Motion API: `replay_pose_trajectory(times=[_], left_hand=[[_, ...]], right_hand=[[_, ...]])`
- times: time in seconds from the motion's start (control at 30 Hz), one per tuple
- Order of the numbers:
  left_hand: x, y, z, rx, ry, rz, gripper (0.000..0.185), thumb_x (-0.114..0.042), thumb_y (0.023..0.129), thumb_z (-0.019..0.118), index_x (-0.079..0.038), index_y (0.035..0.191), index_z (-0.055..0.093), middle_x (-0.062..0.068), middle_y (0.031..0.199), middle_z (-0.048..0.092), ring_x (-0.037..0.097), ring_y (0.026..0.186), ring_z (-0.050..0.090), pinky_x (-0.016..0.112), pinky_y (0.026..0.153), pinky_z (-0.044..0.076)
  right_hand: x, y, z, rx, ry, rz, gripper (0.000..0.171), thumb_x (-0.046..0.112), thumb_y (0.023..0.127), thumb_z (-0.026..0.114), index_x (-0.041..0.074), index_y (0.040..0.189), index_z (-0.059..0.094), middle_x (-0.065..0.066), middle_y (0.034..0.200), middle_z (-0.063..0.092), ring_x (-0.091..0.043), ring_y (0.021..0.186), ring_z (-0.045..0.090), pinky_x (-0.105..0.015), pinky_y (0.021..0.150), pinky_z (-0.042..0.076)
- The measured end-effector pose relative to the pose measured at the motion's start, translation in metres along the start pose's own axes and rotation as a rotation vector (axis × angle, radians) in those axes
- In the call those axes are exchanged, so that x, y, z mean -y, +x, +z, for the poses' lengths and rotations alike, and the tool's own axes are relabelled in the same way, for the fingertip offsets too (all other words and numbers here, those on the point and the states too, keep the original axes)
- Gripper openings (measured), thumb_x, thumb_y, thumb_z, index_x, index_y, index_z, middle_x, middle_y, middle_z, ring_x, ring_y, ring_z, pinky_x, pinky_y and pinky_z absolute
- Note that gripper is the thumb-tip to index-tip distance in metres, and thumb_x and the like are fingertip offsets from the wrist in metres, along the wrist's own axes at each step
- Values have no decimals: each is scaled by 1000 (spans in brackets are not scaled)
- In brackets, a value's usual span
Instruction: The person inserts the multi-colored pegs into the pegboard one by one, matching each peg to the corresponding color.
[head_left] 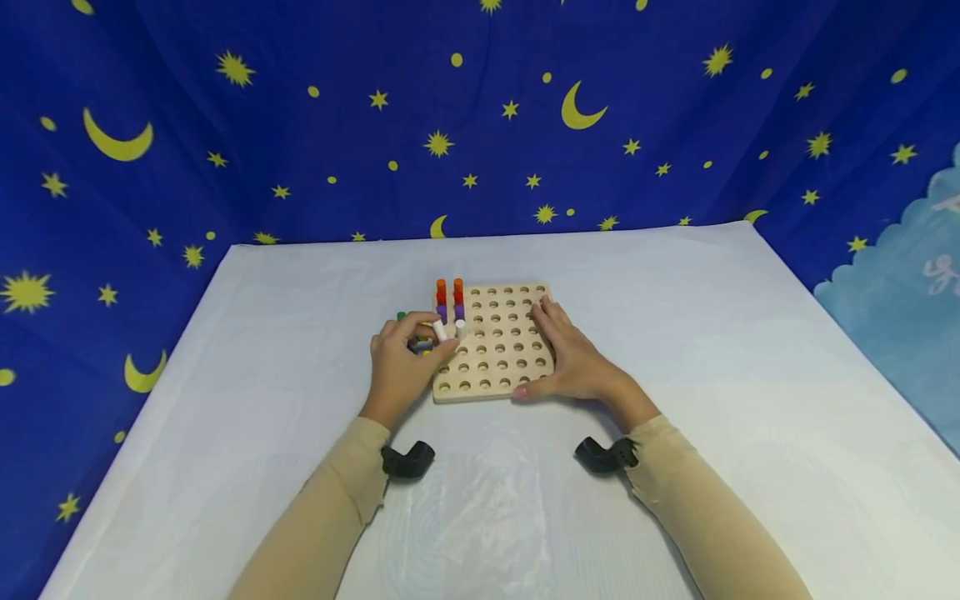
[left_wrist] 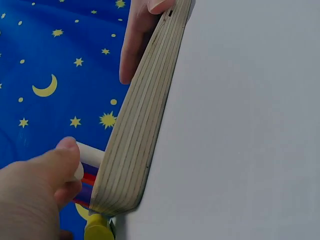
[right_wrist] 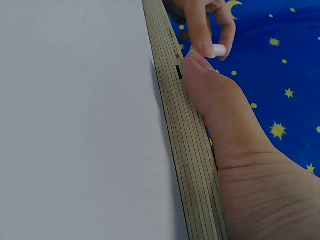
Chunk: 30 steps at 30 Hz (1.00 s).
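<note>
My left hand (head_left: pixel 401 367) pinches a white peg (head_left: pixel 440 330) between thumb and fingers, tilted over the left side of a wooden pegboard (head_left: pixel 491 357). Another white peg (head_left: pixel 461 328) stands upright in a hole just right of it. Behind these, orange (head_left: pixel 458 284), red and purple pegs stand in the two leftmost columns. My right hand (head_left: pixel 577 358) rests on the board's near right corner, thumb on the front edge and fingers spread along the right side. The right wrist view shows that thumb (right_wrist: pixel 215 95) lying along the board's edge.
Loose pegs, among them a green peg (head_left: pixel 401 316) and a yellow peg (left_wrist: pixel 99 227), lie left of the board, partly hidden by my left hand. A white cloth (head_left: pixel 675 317) covers the table. A blue star-and-moon curtain (head_left: pixel 510 167) hangs behind.
</note>
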<state>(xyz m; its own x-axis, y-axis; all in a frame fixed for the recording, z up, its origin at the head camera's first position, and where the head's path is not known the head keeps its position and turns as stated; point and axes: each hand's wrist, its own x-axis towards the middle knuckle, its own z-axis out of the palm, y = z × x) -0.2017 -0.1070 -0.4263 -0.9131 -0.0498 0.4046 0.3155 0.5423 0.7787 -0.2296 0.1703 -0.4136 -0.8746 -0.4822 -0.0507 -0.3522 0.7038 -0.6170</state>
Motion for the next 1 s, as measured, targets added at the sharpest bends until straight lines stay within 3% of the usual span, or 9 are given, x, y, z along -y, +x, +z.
replay_pose_trajectory(times=[0.27,0.67,1.0], left_hand=[[-2,2,4,48,142,-10,42,-40,79,83,-17,111,69,-3,90,67,21,96,49,42,90,26],[-6,4,8,-35,232,50,30,-27,84,79,-14,109,69,4,107,72,24,98,53,44,85,31],[-4,4,5,-77,299,127,31,-28,84,78,-14,111,72,6,114,73,26,98,59,43,79,34]], right_hand=[[0,1,0,-3,-10,2,139,60,60,89,16,161,4,-5,168,-11,-27,155,-7,-54,123,5],[0,0,1,-9,-11,-3,139,59,59,89,15,161,4,-5,168,-10,-28,155,-6,-55,123,6],[0,1,2,-13,-21,0,138,60,60,89,16,161,5,-6,168,-10,-29,155,-6,-55,122,6]])
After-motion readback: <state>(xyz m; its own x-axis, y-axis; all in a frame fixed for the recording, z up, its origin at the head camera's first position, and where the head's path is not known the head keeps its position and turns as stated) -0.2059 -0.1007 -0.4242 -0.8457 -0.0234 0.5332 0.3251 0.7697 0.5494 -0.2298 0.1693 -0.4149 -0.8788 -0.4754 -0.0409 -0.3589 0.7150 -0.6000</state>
